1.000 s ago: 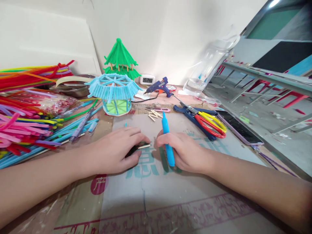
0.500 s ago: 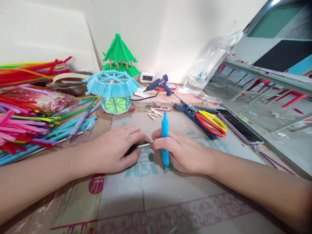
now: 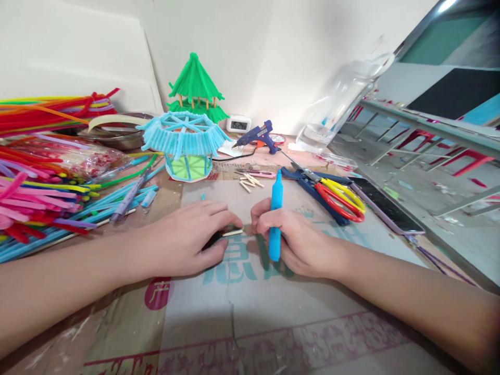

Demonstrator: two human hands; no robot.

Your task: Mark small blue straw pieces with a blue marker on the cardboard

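At the centre of the frame, the left hand (image 3: 199,237) is resting palm-down on the grey sheet (image 3: 203,317), its fingers curling over a stick (image 3: 233,233) whose pale end is poking out to the right; the thumb is standing apart from the forefinger, and since the grip is hidden under the palm, I cannot tell whether anything is pinching the stick. The low hand is probably serving to steady so slight a piece against the flat surface. Just right of centre, the right hand (image 3: 302,239) is holding the marker (image 3: 275,245) nearly upright, thumb crossing its barrel and fingers closing around it; this looks more like a loose keeping grip than a writing one, as both ends are sticking out and neither is touching the stick. Above the hands, short sticks (image 3: 251,182) are lying in a small heap, seemingly within easy reach. Right of them, scissors (image 3: 339,200) are lying with their handles facing the right hand, likely handy for picking up. The glue gun (image 3: 256,136) is leaning at upper centre, its nozzle pointing over a white scrap, perhaps to spare the desk (image 3: 265,161) from drips. The blue model (image 3: 184,136) and the green model (image 3: 195,80) are standing further back, presumably out of the way.
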